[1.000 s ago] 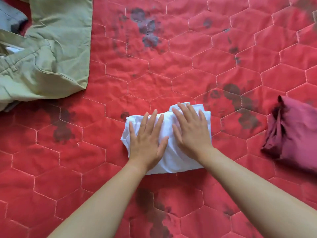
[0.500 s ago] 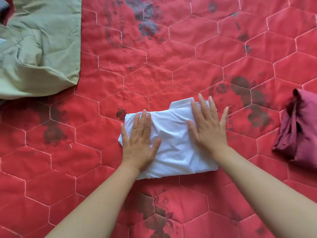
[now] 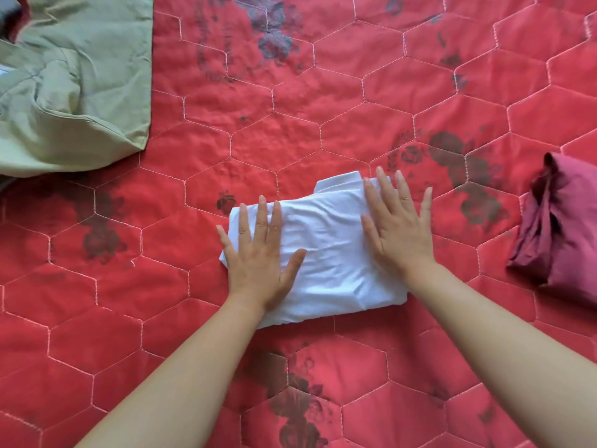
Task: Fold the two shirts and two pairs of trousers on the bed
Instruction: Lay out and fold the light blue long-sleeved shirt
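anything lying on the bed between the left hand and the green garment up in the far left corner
Nothing visible. The left hand lies flat on the folded white shirt, and only bare red quilt separates it from the green garment.

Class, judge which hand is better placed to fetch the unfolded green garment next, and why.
Probably left: the left hand lies flat on the left end of the white shirt, nearer the green garment; the right hand presses its other end.

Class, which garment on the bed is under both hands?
The white garment in the middle; the green garment and maroon garment lie untouched at the sides.
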A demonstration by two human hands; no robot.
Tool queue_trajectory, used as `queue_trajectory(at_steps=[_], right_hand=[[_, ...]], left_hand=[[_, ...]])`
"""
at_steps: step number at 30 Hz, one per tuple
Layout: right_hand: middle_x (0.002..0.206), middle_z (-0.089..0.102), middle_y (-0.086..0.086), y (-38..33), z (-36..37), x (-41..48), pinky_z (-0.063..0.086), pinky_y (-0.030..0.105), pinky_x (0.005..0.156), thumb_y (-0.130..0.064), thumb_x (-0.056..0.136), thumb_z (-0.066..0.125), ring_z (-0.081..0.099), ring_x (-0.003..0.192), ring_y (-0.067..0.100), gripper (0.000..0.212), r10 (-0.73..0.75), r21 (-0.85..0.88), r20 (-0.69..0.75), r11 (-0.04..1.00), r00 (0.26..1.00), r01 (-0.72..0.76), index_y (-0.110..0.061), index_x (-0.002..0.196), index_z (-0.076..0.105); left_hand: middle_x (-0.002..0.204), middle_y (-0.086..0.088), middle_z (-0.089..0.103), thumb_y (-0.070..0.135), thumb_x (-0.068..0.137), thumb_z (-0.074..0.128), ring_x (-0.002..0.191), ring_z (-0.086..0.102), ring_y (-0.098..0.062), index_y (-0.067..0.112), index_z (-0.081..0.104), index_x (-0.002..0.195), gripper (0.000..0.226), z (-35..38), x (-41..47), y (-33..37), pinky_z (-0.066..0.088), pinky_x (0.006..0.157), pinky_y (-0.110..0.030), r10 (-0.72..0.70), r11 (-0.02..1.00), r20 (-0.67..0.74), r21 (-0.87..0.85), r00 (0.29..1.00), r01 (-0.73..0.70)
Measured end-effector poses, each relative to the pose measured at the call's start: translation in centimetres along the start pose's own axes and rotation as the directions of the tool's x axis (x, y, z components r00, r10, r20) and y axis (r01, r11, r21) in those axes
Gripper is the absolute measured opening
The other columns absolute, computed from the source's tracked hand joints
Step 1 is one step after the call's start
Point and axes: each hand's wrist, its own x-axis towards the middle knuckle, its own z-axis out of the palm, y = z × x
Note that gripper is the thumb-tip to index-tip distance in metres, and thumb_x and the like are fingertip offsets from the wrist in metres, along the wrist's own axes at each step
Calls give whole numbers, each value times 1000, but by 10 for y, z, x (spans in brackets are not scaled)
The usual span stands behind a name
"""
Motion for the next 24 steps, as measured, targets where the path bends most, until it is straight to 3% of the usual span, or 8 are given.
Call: queue_trajectory(at_steps=[3,6,8,11,16,18,21,24], right_hand=[[155,17,4,-16,-1,-34,-1,55,111,-38,93,26,11,144,23,56,-160,38,-63,986,985,162,-20,146,27],[154,20,5,-16,11,-66,10,61,110,-39,92,29,17,143,27,54,-280,-42,54,959,959,282,-25,144,29],[155,13,2,2,14,-73,11,64,108,-43,91,26,13,143,27,55,-182,-69,127,979,975,192,-31,144,22],[155,-6,-8,20,10,-77,3,55,113,-49,90,17,-7,144,18,57,-9,24,149,1000,989,6,-37,144,7],[146,31,10,4,0,-92,26,48,105,-42,90,47,27,134,30,64,203,296,17,934,979,-199,-14,144,29],[143,31,13,-6,2,-92,27,46,105,-34,89,57,29,132,32,66,258,350,45,901,965,-257,-11,144,28],[149,23,13,-14,4,-79,24,45,107,-35,91,53,23,136,31,69,257,353,48,900,965,-257,-12,147,20],[151,19,12,-17,1,-54,24,45,107,-34,92,50,21,138,28,71,275,414,-6,876,961,-248,-11,148,13]], left_hand=[[157,-1,1,61,88,18,144,-4,-24,31,4,148,68,-2,-15,14,-7,107,-61,143,989,-20,-23,989,-144],[156,-2,7,57,88,24,144,6,-27,35,12,146,63,4,-31,13,8,107,-65,168,986,22,-24,986,-167],[156,-5,11,56,88,25,143,12,-29,33,16,146,62,6,-40,5,14,107,-64,154,988,42,14,987,-155],[157,-3,4,59,88,21,145,3,-25,36,13,147,64,4,-50,-2,2,109,-60,90,995,54,38,994,-92],[157,-4,10,58,87,28,144,7,-22,35,15,147,65,-3,-78,17,7,106,-60,72,997,34,7,997,-72],[157,-2,5,57,88,28,145,2,-22,39,13,147,64,-1,-83,27,8,107,-62,81,997,72,-21,994,-79],[152,8,-29,60,90,21,139,-29,-15,49,-20,138,64,12,-76,33,-3,110,-62,28,1000,198,-19,980,-24],[156,8,-17,57,92,25,139,-24,-8,51,-6,140,58,12,-67,34,-6,108,-58,-40,989,122,-136,992,57]])
